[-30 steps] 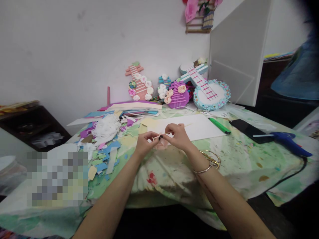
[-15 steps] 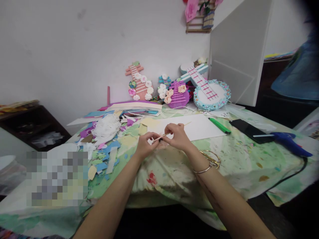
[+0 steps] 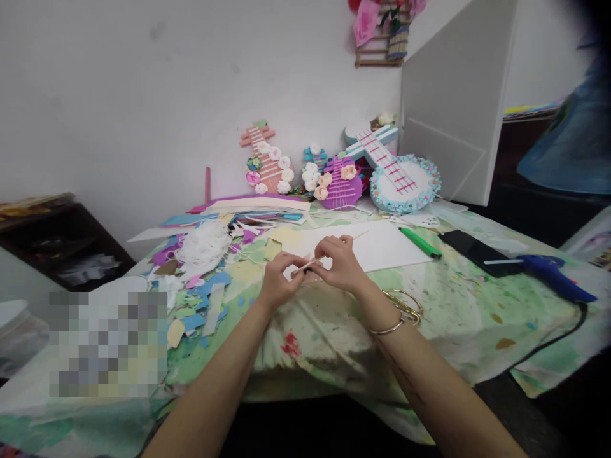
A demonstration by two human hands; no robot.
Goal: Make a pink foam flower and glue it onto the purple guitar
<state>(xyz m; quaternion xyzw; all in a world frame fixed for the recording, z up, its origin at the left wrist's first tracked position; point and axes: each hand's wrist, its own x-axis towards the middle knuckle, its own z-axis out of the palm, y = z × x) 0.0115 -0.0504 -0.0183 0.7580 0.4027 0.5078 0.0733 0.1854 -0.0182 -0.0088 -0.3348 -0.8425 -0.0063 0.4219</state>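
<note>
A thin wooden stick [image 3: 312,261] runs slantwise between my two hands, its far end poking out past the right one. My left hand [image 3: 279,280] pinches the stick near its lower end. Close beside it, my right hand [image 3: 341,264] has its fingers curled round the same stick, fingertips almost touching the left ones. A pale pink piece [image 3: 312,278], perhaps paper, shows under the fingertips; whether it is held I cannot tell. Beyond my hands lies a white sheet [image 3: 386,245] on the paint-stained green cloth [image 3: 324,318].
Coloured paper scraps [image 3: 193,318] and a heap of white string [image 3: 203,245] lie left. Right are a green marker [image 3: 420,242], a black phone [image 3: 477,251], a blue glue gun [image 3: 554,277] with a cord and a brass ring-shaped object [image 3: 405,305]. Decorated instrument models [image 3: 405,181] lean behind.
My hands stay in nearly the same place, with the fingers shifting slightly on the stick. The rest of the table looks unchanged.
</note>
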